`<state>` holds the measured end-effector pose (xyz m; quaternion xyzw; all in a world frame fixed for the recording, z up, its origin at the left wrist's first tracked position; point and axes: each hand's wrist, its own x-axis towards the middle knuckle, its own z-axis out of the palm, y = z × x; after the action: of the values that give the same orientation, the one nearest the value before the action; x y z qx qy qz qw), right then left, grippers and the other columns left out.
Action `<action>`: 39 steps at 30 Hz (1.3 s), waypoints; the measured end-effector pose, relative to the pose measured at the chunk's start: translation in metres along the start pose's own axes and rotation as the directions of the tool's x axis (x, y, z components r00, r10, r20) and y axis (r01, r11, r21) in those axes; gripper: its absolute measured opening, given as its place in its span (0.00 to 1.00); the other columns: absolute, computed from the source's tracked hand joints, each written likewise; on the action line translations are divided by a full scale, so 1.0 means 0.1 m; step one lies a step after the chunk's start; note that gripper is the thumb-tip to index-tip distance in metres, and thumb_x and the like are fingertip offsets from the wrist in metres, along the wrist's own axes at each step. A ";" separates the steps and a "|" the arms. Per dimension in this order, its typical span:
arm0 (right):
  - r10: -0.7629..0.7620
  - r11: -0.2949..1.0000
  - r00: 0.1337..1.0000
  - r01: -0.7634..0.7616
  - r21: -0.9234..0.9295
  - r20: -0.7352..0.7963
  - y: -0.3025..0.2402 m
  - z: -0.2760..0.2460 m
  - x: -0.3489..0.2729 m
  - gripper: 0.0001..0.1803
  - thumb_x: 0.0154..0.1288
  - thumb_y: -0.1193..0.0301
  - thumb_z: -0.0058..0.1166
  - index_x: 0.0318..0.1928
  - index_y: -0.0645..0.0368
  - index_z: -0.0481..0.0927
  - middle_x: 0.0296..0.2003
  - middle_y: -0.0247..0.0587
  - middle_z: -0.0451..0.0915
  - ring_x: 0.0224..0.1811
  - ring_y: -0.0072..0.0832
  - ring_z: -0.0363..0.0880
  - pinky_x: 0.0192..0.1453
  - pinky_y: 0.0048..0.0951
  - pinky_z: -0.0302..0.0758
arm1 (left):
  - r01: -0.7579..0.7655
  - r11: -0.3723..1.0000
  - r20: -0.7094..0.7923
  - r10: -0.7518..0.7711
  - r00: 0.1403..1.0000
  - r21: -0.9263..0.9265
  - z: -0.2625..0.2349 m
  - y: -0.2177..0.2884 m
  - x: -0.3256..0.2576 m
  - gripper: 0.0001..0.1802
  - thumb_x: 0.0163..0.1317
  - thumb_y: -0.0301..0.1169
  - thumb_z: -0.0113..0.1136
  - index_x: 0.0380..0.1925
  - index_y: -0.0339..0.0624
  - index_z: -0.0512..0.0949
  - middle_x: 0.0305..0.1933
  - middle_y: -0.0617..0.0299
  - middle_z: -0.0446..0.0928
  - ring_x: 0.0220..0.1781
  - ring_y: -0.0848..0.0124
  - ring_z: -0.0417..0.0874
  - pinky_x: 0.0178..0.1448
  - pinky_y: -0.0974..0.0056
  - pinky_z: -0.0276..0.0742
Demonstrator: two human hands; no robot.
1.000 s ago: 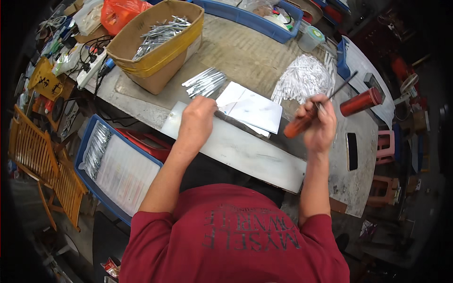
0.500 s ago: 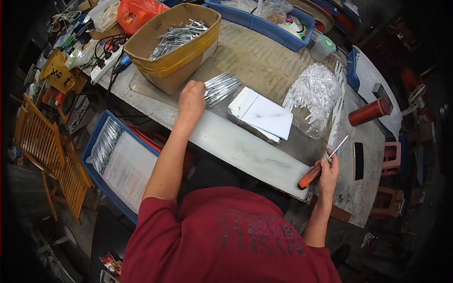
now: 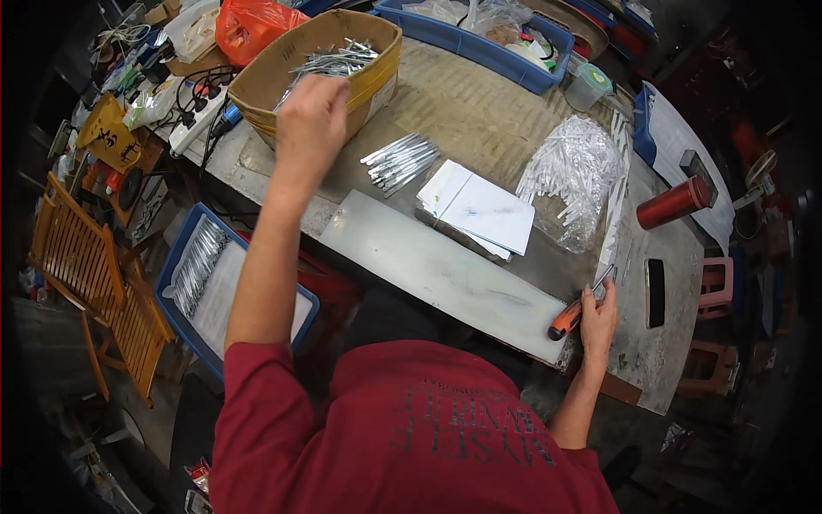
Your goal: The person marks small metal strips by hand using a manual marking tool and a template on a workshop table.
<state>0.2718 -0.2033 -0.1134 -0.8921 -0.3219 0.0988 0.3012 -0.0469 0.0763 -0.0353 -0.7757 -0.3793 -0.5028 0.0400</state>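
Crowding a worn workbench [image 3: 479, 111], cardboard box [image 3: 377, 68], blue trays [image 3: 479, 43], wooden chair [image 3: 77, 265]

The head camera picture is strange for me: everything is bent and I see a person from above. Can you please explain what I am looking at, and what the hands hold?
The camera sits on the person's head and looks down, so you see the red shirt and both arms from above. Its wide lens bends straight edges near the rim.

The left hand reaches over a cardboard box that holds thin silver metal pieces; whether it grips any is blurred. The right hand holds a tool with an orange handle at the near edge of the workbench.

On the bench lie a long grey metal plate, a small bundle of silver rods, a stack of white sheets, a clear bag of small pale pieces and a red cylinder. A blue tray stands lower, to the left.
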 end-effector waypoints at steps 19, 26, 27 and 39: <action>-0.152 0.985 0.977 0.162 0.053 -0.151 0.01 0.02 -0.02 0.22 0.57 0.66 0.47 0.50 0.66 0.67 0.15 0.40 0.69 0.19 0.27 0.68 0.26 0.29 0.66 | 0.285 0.848 0.864 -0.492 0.110 0.447 0.26 -0.94 0.57 0.18 0.50 0.35 0.45 0.37 0.36 0.76 0.38 0.54 0.77 0.40 0.69 0.77 0.41 0.63 0.69; -0.157 0.963 0.964 0.197 0.184 -0.213 -0.02 0.01 0.01 0.17 0.57 0.70 0.47 0.47 0.64 0.70 0.16 0.32 0.66 0.19 0.18 0.62 0.24 0.24 0.62 | 0.170 0.913 0.830 -0.409 0.379 0.372 0.25 -0.91 0.60 0.15 0.48 0.32 0.48 0.34 0.36 0.77 0.37 0.50 0.77 0.40 0.61 0.77 0.43 0.61 0.70; -0.171 0.957 0.962 0.214 0.197 -0.215 -0.02 0.00 0.00 0.16 0.57 0.71 0.47 0.46 0.64 0.71 0.16 0.31 0.66 0.19 0.17 0.62 0.24 0.23 0.62 | 0.069 0.941 0.835 -0.327 0.443 0.332 0.23 -0.89 0.61 0.14 0.47 0.30 0.50 0.33 0.37 0.77 0.36 0.48 0.76 0.40 0.58 0.77 0.44 0.61 0.71; -0.245 0.878 0.940 0.320 0.357 -0.238 -0.17 -0.07 -0.13 0.11 0.57 0.74 0.47 0.40 0.66 0.73 0.20 0.37 0.73 0.22 0.20 0.69 0.26 0.24 0.67 | 0.370 0.863 0.417 -0.212 0.884 -0.344 -0.13 -0.03 0.39 0.09 0.59 0.29 0.47 0.34 0.36 0.73 0.21 0.66 0.69 0.24 0.79 0.68 0.29 0.73 0.65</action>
<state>0.2559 -0.2041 -0.0981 -0.7624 -0.3934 0.0321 0.5127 -0.0506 0.0942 0.0017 -0.7783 -0.3793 -0.4186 -0.2742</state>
